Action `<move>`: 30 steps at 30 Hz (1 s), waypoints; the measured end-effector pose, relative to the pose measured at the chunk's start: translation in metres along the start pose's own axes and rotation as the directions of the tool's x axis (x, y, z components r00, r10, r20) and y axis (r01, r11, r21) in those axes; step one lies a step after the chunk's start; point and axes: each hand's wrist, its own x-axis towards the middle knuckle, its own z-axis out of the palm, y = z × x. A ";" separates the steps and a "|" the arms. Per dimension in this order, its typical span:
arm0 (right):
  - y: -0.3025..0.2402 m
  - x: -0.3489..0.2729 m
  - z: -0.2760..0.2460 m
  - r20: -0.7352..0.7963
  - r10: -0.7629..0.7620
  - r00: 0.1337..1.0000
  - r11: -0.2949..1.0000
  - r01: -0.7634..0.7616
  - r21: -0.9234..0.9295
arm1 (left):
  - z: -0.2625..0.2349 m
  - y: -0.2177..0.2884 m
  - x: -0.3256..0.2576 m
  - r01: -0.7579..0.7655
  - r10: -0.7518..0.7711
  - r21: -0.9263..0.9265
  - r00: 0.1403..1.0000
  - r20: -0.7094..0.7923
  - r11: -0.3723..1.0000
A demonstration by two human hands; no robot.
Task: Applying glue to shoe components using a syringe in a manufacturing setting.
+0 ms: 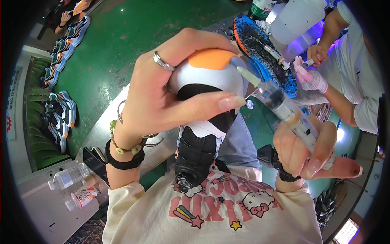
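Left hand (pixel 156 87): nearest the camera, its fingers wrapped around the rounded orange-and-white end of the shoe (pixel 208 78), thumb hiding part of its side
Shoe location: held up in front of the person's body, above the lap
Right hand (pixel 298 152): fingers curled tightly around a syringe (pixel 290 114), one finger jutting out with a smudged tip
Syringe tip: pale, right beside the shoe; whether they touch, I cannot tell
Blue sole-shaped piece (pixel 290 83): beyond the syringe, orange along one edge, strewn with black bits, a second syringe (pixel 271 52) lying across it
Co-worker's gloved hand (pixel 312 77): just beside that piece
Shoe row (pixel 61 116): lined up along the green belt (pixel 38 152) at left
Held syringe's contents: dark matter near the nozzle
Translucent jug (pixel 298 20): beyond the sole-shaped piece; contents unclear
Two clear bottles (pixel 69 178): lying near the inner edge of the grey surface (pixel 44 211)
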 end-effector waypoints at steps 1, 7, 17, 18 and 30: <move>0.001 -0.001 0.000 -0.016 0.003 1.000 1.000 -0.003 0.004 | 0.000 -0.001 0.001 0.002 -0.002 -0.003 1.000 0.003 1.000; 0.009 -0.008 -0.005 -0.113 0.026 0.993 0.999 -0.021 0.047 | -0.006 -0.008 0.000 0.012 -0.011 0.027 0.999 -0.030 1.000; 0.048 -0.024 -0.016 -0.221 0.073 0.973 0.985 -0.036 0.166 | -0.029 -0.042 -0.019 0.104 -0.069 0.201 0.982 -0.176 0.974; 0.051 -0.026 -0.016 -0.230 0.080 0.970 0.983 -0.039 0.177 | -0.029 -0.045 -0.020 0.119 -0.083 0.171 0.975 -0.206 0.978; 0.084 -0.059 -0.008 -0.323 0.255 0.911 0.951 -0.176 0.255 | -0.054 -0.079 -0.041 0.353 -0.328 -0.003 0.865 -0.379 0.936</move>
